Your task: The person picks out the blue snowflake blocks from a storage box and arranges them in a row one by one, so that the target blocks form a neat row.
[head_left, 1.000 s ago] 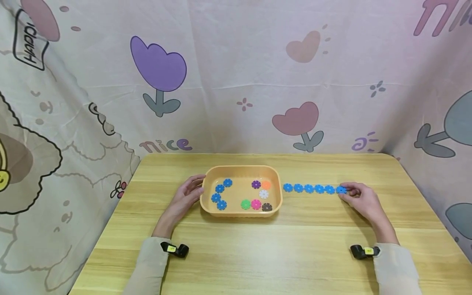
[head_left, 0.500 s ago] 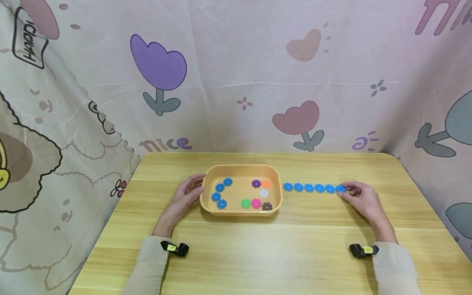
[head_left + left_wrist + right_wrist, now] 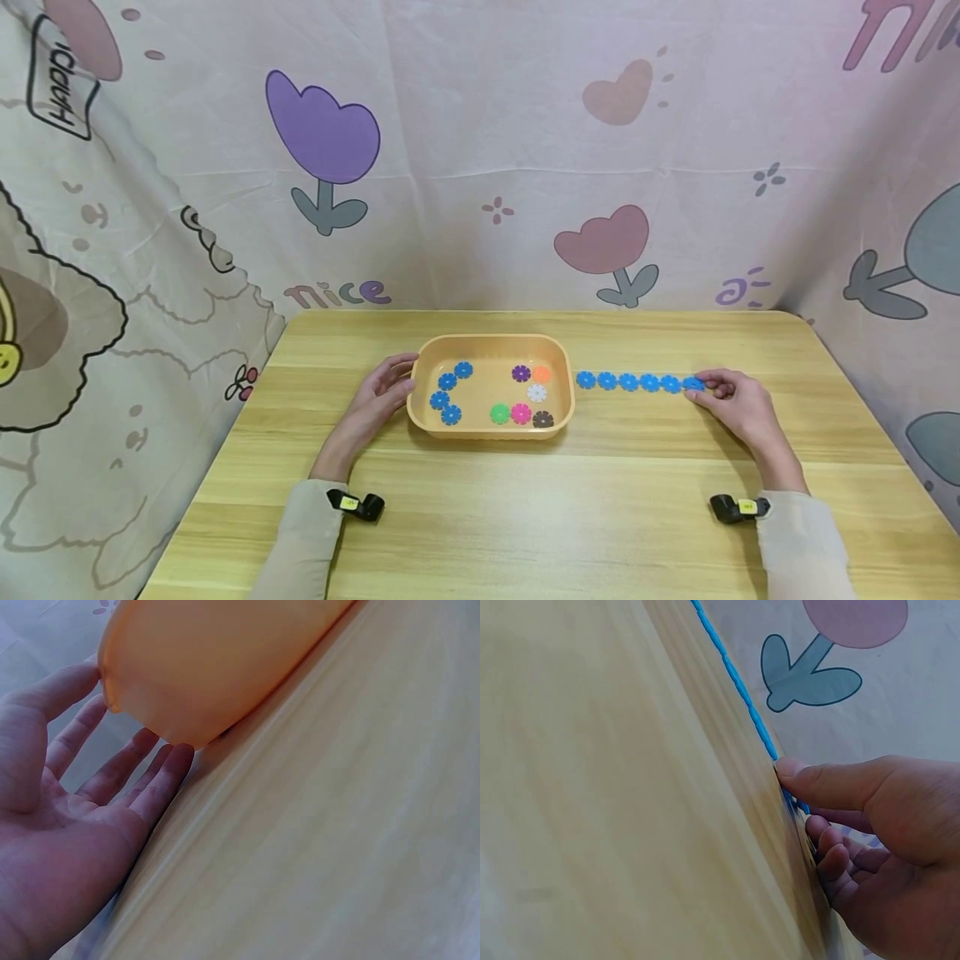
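Right hand pinches the end of the blue disc row right of the tray; left hand, relaxed, touches its wall. Cloth behind reads "nice". Only the head view shows inner discs.

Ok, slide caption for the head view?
Left hand touches a tray of coloured discs; right hand pinches the end of a blue disc row.

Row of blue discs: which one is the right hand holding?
The rightmost disc, at the end farthest from the tray; only this one is partly covered by the right hand.
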`<state>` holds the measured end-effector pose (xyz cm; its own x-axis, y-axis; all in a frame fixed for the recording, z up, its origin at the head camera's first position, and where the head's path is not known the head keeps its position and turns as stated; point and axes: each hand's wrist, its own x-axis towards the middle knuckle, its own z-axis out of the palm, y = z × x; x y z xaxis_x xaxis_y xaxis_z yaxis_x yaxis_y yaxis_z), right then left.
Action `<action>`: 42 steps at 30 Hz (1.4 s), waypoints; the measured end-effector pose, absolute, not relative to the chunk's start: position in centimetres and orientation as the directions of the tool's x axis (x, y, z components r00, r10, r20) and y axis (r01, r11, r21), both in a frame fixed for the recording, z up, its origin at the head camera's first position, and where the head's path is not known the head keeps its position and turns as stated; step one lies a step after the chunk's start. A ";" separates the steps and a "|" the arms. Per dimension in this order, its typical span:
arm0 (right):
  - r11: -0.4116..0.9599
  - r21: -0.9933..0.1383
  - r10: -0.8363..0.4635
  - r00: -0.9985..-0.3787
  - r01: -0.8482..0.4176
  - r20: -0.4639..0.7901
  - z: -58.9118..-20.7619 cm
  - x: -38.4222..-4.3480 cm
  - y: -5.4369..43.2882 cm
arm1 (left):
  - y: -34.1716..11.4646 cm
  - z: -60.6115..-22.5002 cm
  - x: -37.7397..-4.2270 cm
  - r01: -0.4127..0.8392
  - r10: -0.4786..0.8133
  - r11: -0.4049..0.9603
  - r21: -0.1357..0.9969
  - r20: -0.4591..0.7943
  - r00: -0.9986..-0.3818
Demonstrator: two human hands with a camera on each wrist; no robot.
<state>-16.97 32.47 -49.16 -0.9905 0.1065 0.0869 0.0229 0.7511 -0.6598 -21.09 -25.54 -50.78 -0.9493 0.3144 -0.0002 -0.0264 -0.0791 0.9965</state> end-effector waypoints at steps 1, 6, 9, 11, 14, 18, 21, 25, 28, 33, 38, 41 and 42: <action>0.751 -0.660 0.107 -0.990 0.023 0.087 -49.2 -17.0 32.5 | -25.5 -50.8 -21.1 -0.029 0.312 -0.081 0.996 -0.002 -0.950; 0.749 -0.663 0.104 -0.990 0.017 0.092 -49.1 -16.9 32.4 | -25.5 -50.7 -21.1 -0.029 0.304 -0.073 0.997 -0.005 -0.953; 0.742 -0.670 0.100 -0.991 0.016 0.087 -49.1 -16.9 32.5 | -25.5 -50.7 -21.1 -0.031 0.304 -0.069 0.997 -0.008 -0.953; 0.738 -0.674 0.098 -0.992 0.017 0.082 -49.1 -16.8 32.5 | -25.5 -50.7 -21.1 -0.034 0.302 -0.072 0.997 -0.011 -0.953; 0.737 -0.676 0.097 -0.992 0.019 0.077 -49.1 -16.8 32.6 | -25.5 -50.8 -21.2 -0.035 0.302 -0.071 0.997 -0.012 -0.953; 0.729 -0.684 0.104 -0.992 0.022 0.078 -48.9 -16.7 32.5 | -25.4 -50.8 -21.2 -0.037 0.299 -0.065 0.997 -0.016 -0.954; 0.718 -0.696 0.110 -0.990 0.017 0.090 -48.7 -16.6 32.4 | -25.4 -50.7 -21.1 -0.038 0.301 -0.069 0.997 -0.015 -0.954; 0.704 -0.710 0.104 -0.986 -0.020 0.131 -48.0 -16.5 32.0 | -25.4 -50.7 -21.0 -0.038 0.301 -0.071 0.997 -0.015 -0.954; 0.682 -0.728 0.087 -0.980 -0.071 0.177 -47.2 -16.5 31.4 | -25.5 -50.8 -21.0 -0.035 0.303 -0.065 0.997 -0.013 -0.953; 0.638 -0.756 0.044 -0.973 -0.147 0.227 -45.8 -16.5 29.6 | -25.6 -51.0 -21.0 -0.045 0.296 -0.059 0.997 -0.025 -0.955; 0.588 -0.784 -0.010 -0.971 -0.200 0.241 -44.5 -16.4 27.6 | -25.5 -51.0 -21.1 -0.047 0.295 -0.057 0.997 -0.029 -0.955; 0.555 -0.800 -0.043 -0.968 -0.228 0.247 -43.8 -16.3 26.2 | -25.5 -50.9 -21.1 -0.046 0.296 -0.056 0.997 -0.028 -0.955; 0.541 -0.806 -0.055 -0.967 -0.239 0.249 -43.6 -16.3 25.7 | -25.4 -50.8 -21.2 -0.045 0.296 -0.056 0.997 -0.026 -0.955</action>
<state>-16.27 25.68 -43.57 -0.9669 -0.0552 0.2490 -0.2385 0.5414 -0.8062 -21.15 -25.44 -50.85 -0.9547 0.2963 -0.0263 -0.0448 -0.0558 0.9974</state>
